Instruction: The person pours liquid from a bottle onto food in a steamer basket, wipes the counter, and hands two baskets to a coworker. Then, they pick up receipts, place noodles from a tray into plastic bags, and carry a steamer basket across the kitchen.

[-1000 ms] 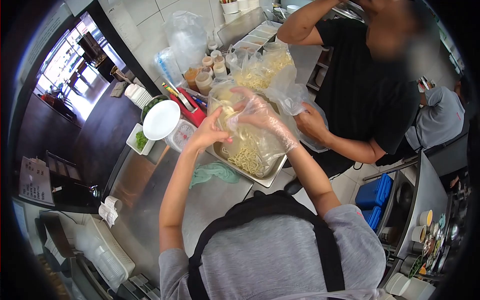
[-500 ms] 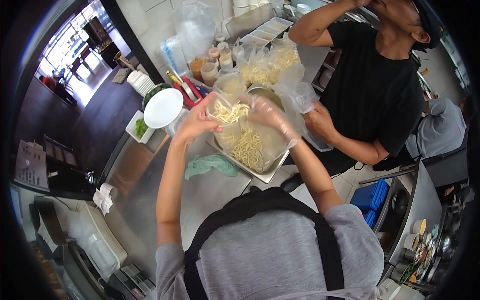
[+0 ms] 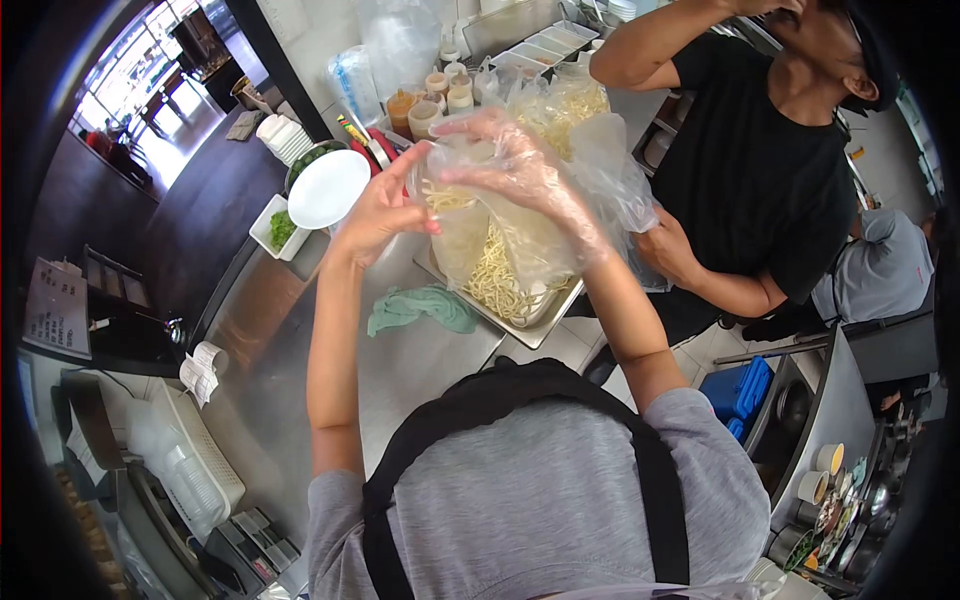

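Note:
My left hand [image 3: 382, 218] grips the near-left side of a clear plastic bag [image 3: 455, 245], thumb in front and fingers behind. Pale noodles [image 3: 447, 198] show inside the bag. My right hand [image 3: 515, 165], in a clear plastic glove, curls round the upper part of the bag, fingers and thumb pointing left. Below the bag, a metal tray [image 3: 537, 330] carries a heap of loose noodles [image 3: 500, 285]. The glove and bag film overlap, so exactly where the right fingertips press is hard to see.
A co-worker [image 3: 750, 170] on the right holds another plastic bag [image 3: 610, 185]. A green cloth [image 3: 425, 308] lies on the steel counter [image 3: 400, 380]. Left of my hands are a white bowl [image 3: 328, 190] and a dish of chopped greens [image 3: 282, 230]. Sauce bottles [image 3: 402, 112] and bagged noodles [image 3: 565, 120] stand behind.
My right hand has moved up and left from inside the bag's noodles to its upper part. The left hand has shifted slightly left and still grips the bag.

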A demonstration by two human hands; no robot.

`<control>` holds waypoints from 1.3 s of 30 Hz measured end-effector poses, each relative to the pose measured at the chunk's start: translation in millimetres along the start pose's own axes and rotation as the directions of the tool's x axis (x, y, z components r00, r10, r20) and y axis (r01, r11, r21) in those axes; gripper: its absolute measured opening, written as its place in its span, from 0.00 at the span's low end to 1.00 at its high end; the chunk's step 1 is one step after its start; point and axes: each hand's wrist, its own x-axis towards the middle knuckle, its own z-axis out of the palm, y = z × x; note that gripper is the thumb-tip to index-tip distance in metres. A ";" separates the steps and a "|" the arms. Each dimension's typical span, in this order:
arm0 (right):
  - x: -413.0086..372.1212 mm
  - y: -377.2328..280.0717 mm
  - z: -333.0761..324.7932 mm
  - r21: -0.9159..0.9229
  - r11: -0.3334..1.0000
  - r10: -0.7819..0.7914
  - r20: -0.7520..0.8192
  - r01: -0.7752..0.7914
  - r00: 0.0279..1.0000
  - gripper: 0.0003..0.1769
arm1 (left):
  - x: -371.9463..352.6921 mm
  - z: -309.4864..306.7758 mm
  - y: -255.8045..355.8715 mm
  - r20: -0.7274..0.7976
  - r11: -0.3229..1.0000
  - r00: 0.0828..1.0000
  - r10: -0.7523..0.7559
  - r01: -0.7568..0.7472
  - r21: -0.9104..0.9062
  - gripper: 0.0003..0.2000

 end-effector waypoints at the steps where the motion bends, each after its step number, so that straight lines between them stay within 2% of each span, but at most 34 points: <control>1: -4.8 1.0 0.3 -0.155 0.985 -0.081 -0.008 0.078 0.997 0.24 | -3.4 3.7 2.8 -0.049 1.000 0.999 0.016 -0.017 -0.018 0.41; 4: -16.6 1.0 18.7 -0.409 0.911 0.026 0.164 0.044 0.986 0.24 | -2.5 -3.3 0.7 0.004 0.999 0.999 -0.033 0.033 -0.025 0.41; 6: -17.1 33.1 32.2 -0.379 0.923 0.180 0.274 -0.066 0.945 0.17 | -4.2 -8.2 -3.7 0.004 0.999 0.999 -0.046 0.046 -0.007 0.41; 9: -1.8 42.9 14.9 -0.331 0.938 0.218 0.340 -0.101 0.915 0.09 | -8.0 -15.3 -26.4 -0.038 0.997 0.996 -0.080 0.080 0.003 0.42; 12: 17.2 10.5 -9.9 -0.076 0.991 0.128 0.237 -0.113 0.963 0.05 | -11.9 -10.3 -33.4 -0.043 0.995 0.994 -0.102 0.102 -0.002 0.41; 15: 35.2 -2.6 -10.5 0.224 0.964 0.116 0.116 -0.140 0.986 0.05 | -10.7 -7.2 -35.9 -0.028 0.993 0.993 -0.118 0.118 -0.012 0.41; 18: 44.7 -16.1 -7.2 0.400 0.913 0.112 -0.061 -0.079 0.992 0.04 | -4.7 -14.9 -41.5 -0.032 0.995 0.995 -0.098 0.097 -0.038 0.41; 19: 46.3 -18.2 -8.2 0.413 0.910 0.066 -0.069 -0.031 0.995 0.06 | -3.4 -17.3 -42.1 -0.039 0.995 0.995 -0.087 0.085 -0.051 0.42; 22: 46.1 -11.8 9.0 0.246 0.969 0.027 -0.108 0.001 0.994 0.07 | -4.8 -10.8 -23.6 -0.099 0.996 0.995 -0.016 0.007 -0.090 0.39; 23: 45.1 -16.3 9.1 0.050 0.997 -0.052 0.014 0.051 0.999 0.10 | -5.9 -9.9 -17.0 -0.106 0.994 0.994 -0.025 0.013 -0.110 0.38; 25: 37.2 -28.1 4.6 -0.079 0.989 -0.118 0.079 0.124 0.990 0.13 | -8.3 -10.7 -5.6 -0.122 0.988 0.992 -0.040 0.021 -0.150 0.37; 26: 35.0 -33.3 0.4 -0.141 0.976 -0.149 0.113 0.164 0.982 0.14 | -10.9 -14.7 -2.1 -0.121 0.988 0.992 0.029 -0.047 -0.150 0.36; 27: 38.2 -34.1 -7.5 -0.086 0.982 -0.176 -0.052 0.171 0.983 0.18 | -14.4 -20.7 1.2 -0.122 0.982 0.987 0.100 -0.118 -0.151 0.36; 29: 29.9 -44.1 -38.9 -0.065 0.978 -0.209 -0.324 0.199 0.923 0.20 | -19.4 -32.5 11.7 -0.140 0.947 0.967 0.213 -0.240 -0.212 0.36; 32: 19.4 -25.5 -49.4 -0.200 0.963 -0.246 -0.377 0.181 0.893 0.20 | -14.6 -49.3 21.5 -0.093 0.960 0.982 0.164 -0.181 -0.213 0.36; 34: 4.1 -19.6 -50.7 -0.200 0.979 -0.071 -0.160 0.038 0.985 0.21 | -13.3 -61.5 34.3 -0.071 0.962 0.980 0.185 -0.195 -0.191 0.36; 36: -12.6 -1.3 -42.6 -0.208 0.973 0.109 0.028 -0.101 0.994 0.22 | -11.8 -84.6 48.0 -0.075 0.942 0.969 0.235 -0.246 -0.227 0.35; 37: -23.8 16.7 -36.0 -0.219 0.966 0.148 0.037 -0.137 0.988 0.23 | -12.7 -104.0 55.0 -0.033 0.933 0.963 0.269 -0.269 -0.240 0.34; 39: -45.6 41.4 -27.9 -0.168 0.964 0.217 0.054 -0.206 0.975 0.24 | -17.4 -123.1 73.9 -0.102 0.949 0.952 0.287 -0.297 -0.104 0.33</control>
